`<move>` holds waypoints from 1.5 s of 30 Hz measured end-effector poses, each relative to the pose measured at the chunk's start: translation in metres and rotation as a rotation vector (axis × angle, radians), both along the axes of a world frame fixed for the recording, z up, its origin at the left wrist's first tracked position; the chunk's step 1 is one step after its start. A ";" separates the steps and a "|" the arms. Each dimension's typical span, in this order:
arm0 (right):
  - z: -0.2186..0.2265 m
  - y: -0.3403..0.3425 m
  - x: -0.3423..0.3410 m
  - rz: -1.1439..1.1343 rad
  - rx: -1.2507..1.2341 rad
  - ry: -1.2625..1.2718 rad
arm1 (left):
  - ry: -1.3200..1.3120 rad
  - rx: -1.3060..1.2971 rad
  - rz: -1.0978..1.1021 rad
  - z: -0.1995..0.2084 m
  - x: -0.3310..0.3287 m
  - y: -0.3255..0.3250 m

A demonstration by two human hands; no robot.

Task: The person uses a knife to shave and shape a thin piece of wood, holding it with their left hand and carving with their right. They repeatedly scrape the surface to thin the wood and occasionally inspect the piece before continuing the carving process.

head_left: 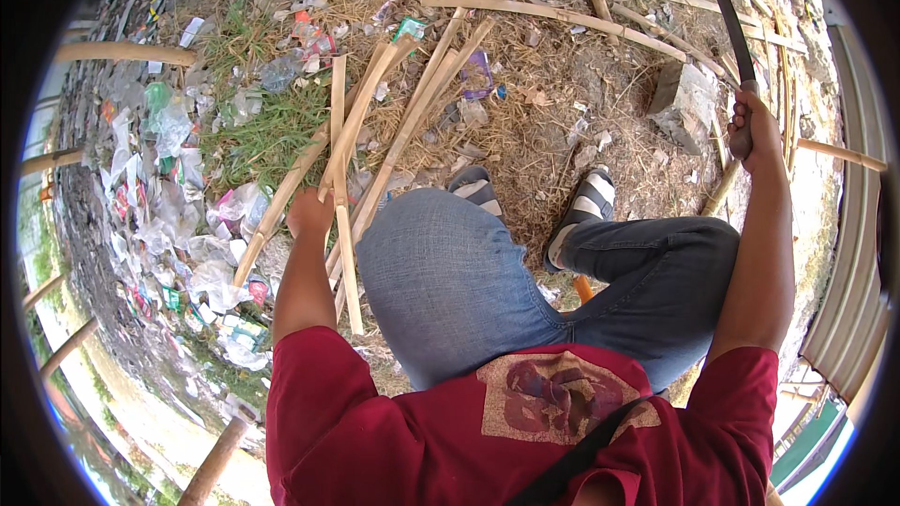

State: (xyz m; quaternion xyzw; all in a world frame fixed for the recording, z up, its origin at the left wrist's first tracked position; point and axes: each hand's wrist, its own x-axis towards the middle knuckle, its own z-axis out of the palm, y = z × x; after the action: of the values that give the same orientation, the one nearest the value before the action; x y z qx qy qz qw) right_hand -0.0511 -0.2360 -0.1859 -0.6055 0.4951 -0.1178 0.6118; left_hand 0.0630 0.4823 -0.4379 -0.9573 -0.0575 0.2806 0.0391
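- The left hand (309, 214) was closed around a bundle of split bamboo strips (352, 145), gripping them just beside the left knee of the blue jeans (450, 272).
- The strips fanned out over the ground (544, 131) from that grip toward its far edge, across dry straw and a patch of grass (267, 126).
- The right hand (755, 126) was raised at the right side, fingers wrapped tight around the handle of a long dark machete (734, 23), its blade pointing up and away.
- A grey stone block (682, 103) sat on the ground just left of the right hand, near the sandalled right foot (583, 206).
- Plastic litter (178, 187) lay thick along the ground's left edge.
- More bamboo slats (553, 14) lay across the far ground.
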 end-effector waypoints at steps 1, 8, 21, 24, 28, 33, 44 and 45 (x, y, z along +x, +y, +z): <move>-0.001 -0.002 0.000 0.011 0.010 -0.017 | -0.043 -0.030 0.017 -0.001 -0.007 -0.009; 0.013 0.028 0.006 -0.006 -0.017 0.003 | -0.156 -0.026 0.062 0.009 -0.045 -0.041; 0.018 0.030 -0.001 -0.027 -0.022 -0.009 | -0.156 0.054 0.195 0.009 -0.009 0.004; 0.021 0.036 0.003 -0.005 -0.041 0.017 | -0.012 0.020 0.208 0.006 0.007 0.020; 0.024 0.039 0.007 -0.009 -0.061 0.031 | 0.071 -0.008 0.235 -0.012 0.018 0.042; 0.017 0.030 0.006 0.017 -0.062 0.019 | 0.075 -0.016 0.256 -0.006 0.023 0.033; 0.020 0.037 0.002 0.063 -0.096 0.078 | 0.058 -0.056 0.137 0.006 0.021 0.016; 0.022 0.033 0.002 0.052 -0.109 0.069 | 0.037 -0.096 0.124 0.005 0.023 0.009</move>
State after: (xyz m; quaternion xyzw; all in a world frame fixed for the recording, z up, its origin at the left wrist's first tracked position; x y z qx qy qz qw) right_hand -0.0491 -0.2033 -0.1638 -0.6542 0.4930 -0.1077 0.5634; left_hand 0.0856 0.4914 -0.4330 -0.9473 -0.1025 0.3026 -0.0230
